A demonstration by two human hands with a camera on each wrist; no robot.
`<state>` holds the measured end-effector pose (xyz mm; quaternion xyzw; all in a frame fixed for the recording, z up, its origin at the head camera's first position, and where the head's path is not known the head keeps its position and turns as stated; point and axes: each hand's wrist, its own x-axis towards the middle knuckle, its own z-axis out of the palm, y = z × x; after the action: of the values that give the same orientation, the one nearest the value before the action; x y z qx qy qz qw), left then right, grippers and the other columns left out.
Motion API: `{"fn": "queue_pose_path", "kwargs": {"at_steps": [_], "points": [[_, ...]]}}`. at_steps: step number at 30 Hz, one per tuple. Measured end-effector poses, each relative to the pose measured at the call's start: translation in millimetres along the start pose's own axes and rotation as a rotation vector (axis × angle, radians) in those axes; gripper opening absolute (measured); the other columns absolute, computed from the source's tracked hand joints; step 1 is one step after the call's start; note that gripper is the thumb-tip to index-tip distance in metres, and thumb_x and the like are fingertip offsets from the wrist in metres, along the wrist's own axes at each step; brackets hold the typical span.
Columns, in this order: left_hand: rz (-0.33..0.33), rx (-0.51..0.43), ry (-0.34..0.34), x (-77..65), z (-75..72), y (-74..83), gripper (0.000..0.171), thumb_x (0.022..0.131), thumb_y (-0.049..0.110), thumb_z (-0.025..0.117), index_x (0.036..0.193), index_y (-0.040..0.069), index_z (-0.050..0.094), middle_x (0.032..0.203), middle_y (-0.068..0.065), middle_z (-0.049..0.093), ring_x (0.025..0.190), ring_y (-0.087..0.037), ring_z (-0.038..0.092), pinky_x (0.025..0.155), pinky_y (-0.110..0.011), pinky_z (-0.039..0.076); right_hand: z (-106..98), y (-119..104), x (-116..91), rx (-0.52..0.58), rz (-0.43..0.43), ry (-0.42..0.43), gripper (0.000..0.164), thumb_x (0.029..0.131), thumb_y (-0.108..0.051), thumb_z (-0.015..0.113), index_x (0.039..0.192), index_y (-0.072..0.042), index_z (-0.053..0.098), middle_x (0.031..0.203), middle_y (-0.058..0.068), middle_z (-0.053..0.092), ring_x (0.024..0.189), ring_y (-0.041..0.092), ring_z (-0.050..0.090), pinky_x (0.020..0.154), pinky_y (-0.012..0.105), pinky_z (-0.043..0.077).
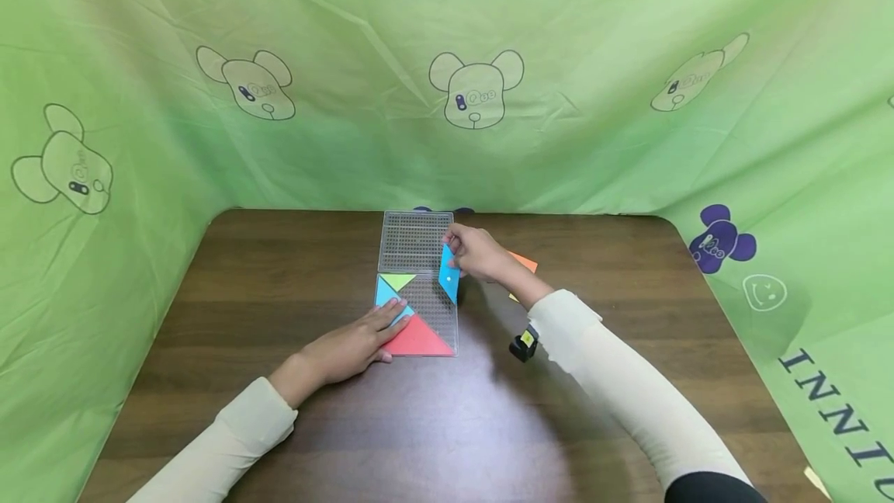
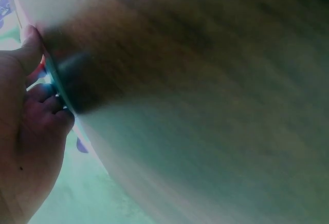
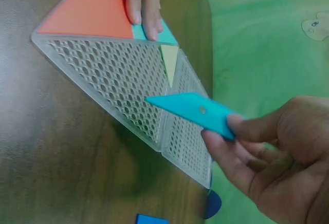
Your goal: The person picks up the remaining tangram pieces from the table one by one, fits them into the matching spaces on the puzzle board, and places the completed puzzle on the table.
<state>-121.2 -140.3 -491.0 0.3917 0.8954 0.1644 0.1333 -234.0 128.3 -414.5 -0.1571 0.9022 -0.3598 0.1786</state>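
Observation:
My right hand pinches a blue parallelogram tangram piece between thumb and fingers. The piece is tilted above the right side of a clear, hinged tangram case with perforated panels. My left hand rests on the near panel, its extended fingers over a blue triangle piece and a large red triangle piece. Beside the blue triangle, at the panel's top left corner, lies a small light-green triangle piece. The left wrist view is dark and blurred, with the left hand at its left side.
Partly hidden behind my right wrist lie an orange piece and a yellow piece. A small black object with a yellow label is beside the right sleeve. A darker blue piece shows low in the right wrist view. Green cloth surrounds the wooden table.

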Motion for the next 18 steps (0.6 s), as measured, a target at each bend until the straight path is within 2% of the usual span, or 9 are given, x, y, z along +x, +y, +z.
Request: {"fn": "queue_pose_path", "kwargs": {"at_steps": [5,10,18], "points": [[0.001,0.017,-0.005,1.0,-0.7,0.2,0.069,0.104,0.033,0.06,0.161,0.006,0.03,0.172,-0.016,0.017,0.16,-0.034,0.017,0.126,-0.049,0.027,-1,-1,9,0.0,-0.031,-0.037,0.024,0.1,-0.003,0.064,0.124,0.002,0.06,0.107,0.018,0.064,0.081,0.024,0.068,0.076,0.046,0.065],[-0.008,0.012,-0.019,1.2,-0.9,0.6,0.069,0.104,0.034,0.059,0.161,0.006,0.029,0.172,-0.015,0.016,0.16,-0.033,0.016,0.126,-0.049,0.028,2,1,16,-0.015,-0.022,-0.08,0.015,0.1,-0.002,0.063,0.114,-0.001,0.06,0.105,0.017,0.065,0.076,0.026,0.07,0.075,0.045,0.065],[-0.008,0.012,-0.021,1.4,-0.9,0.6,0.069,0.104,0.033,0.059,0.161,0.007,0.03,0.172,-0.015,0.017,0.16,-0.033,0.017,0.126,-0.049,0.029,10,9,21,-0.005,0.011,-0.157,0.024,0.097,0.004,0.064,0.121,0.002,0.063,0.102,0.015,0.064,0.078,0.018,0.063,0.072,0.037,0.065]]}}
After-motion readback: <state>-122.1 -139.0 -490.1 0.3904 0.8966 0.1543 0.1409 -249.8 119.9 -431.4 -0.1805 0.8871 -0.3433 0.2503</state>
